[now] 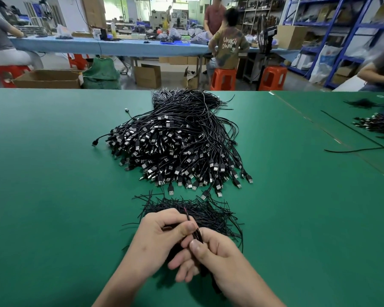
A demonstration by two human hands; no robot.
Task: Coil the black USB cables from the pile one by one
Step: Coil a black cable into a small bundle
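Item: 1 black USB cable (195,234), pinched by curled left hand (162,238) and right hand (211,255), over desk (53,173), near pile (177,147). Risk: slack grip may let loops spring apart or snag loose strands (208,213) beneath.

1. The green worktop (53,196) carried everything.
2. A pile of black USB cables (177,147) lay beyond the left hand (157,238).
3. Thin black strands (200,211) lay nearer, just past that hand.
4. A smaller cable heap (377,125) lay far to its right.
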